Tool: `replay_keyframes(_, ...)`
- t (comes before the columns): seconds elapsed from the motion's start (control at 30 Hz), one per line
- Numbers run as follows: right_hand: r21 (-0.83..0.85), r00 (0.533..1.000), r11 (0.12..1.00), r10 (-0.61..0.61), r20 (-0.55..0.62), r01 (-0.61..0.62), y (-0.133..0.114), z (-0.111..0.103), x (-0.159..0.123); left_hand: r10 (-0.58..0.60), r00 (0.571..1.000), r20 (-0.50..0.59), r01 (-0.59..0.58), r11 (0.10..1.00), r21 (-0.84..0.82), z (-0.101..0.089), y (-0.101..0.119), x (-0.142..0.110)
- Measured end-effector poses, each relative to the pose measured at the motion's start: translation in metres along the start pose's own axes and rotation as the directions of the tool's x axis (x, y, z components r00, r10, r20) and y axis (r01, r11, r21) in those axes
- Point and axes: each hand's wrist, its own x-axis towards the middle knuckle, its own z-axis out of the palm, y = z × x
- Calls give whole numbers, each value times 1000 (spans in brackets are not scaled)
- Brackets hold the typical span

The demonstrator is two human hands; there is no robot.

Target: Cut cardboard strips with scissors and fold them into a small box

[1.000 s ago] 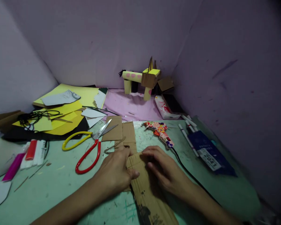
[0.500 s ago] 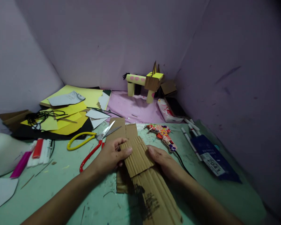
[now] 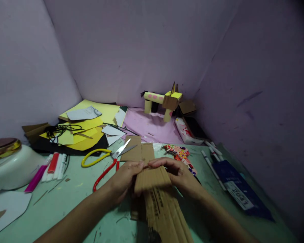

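Note:
A folded strip of corrugated cardboard (image 3: 164, 209) with dark print is held up between both hands, its top flap bent over towards me. My left hand (image 3: 128, 177) is closed on the flap's left side, thumb near the top edge. My right hand (image 3: 179, 172) grips the top right corner, fingers bent over the edge. Beneath, flat cardboard pieces (image 3: 131, 148) lie on the table, partly hidden by the hands. Open scissors (image 3: 114, 157) with one yellow and one red handle lie beside my left hand. Beyond my right hand is a flower-patterned glue gun (image 3: 178, 153).
A cardboard animal figure (image 3: 157, 98) stands at the back on pink cloth. Yellow and black paper sheets (image 3: 86, 140) and black cord (image 3: 62, 130) are piled at the left, with markers (image 3: 55, 165) nearer. A blue packet (image 3: 239, 185) and white pens (image 3: 212, 168) lie at the right.
My right hand has moved up from the cardboard's right side to its top edge. The flap has tilted towards me, and the view has shifted slightly.

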Motion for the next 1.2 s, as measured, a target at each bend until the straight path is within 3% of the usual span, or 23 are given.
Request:
replay_keyframes(0.17,129,985,990,71,-157,-51,12,-1,10,17,996,-82,-9,995,102,-3,4,1)
replay_keyframes(0.27,150,980,984,117,-158,-93,18,-5,11,117,974,-195,-67,967,247,-18,17,-7)
replay_keyframes(0.33,163,978,980,141,-156,-116,20,-7,9,232,928,-293,-90,900,427,-35,27,-15)
replay_keyframes(0.37,170,977,978,149,-155,-122,20,-8,9,370,878,-303,-51,703,709,-45,32,-18)
replay_keyframes(0.4,178,976,976,154,-154,-126,19,-8,8,454,836,-309,62,481,875,-55,35,-22)
replay_keyframes(0.43,185,975,974,159,-153,-130,18,-8,7,458,834,-307,164,326,931,-64,37,-24)
replay_keyframes(0.47,193,975,972,164,-152,-133,17,-7,7,418,859,-295,223,214,951,-72,37,-25)
replay_keyframes(0.57,212,973,967,176,-146,-143,14,-3,7,280,927,-249,251,31,968,-83,33,-24)
replay_keyframes(0.7,230,973,963,179,-148,-142,12,-2,6,281,929,-239,273,-87,958,-73,24,-17)
replay_keyframes(0.8,225,972,963,184,-148,-148,14,-5,5,326,910,-258,311,-125,942,-67,23,-14)
replay_keyframes(0.87,222,972,963,185,-146,-150,15,-7,4,342,898,-279,329,-99,939,-69,27,-16)
replay_keyframes(0.93,226,973,964,178,-146,-143,16,-9,4,349,890,-294,316,-6,949,-77,32,-21)
replay_keyframes(1.1,258,978,958,161,-136,-122,16,-10,4,356,889,-288,163,342,925,-94,45,-38)
replay_keyframes(1.2,271,979,956,152,-134,-112,15,-12,5,403,883,-242,91,357,929,-86,47,-41)
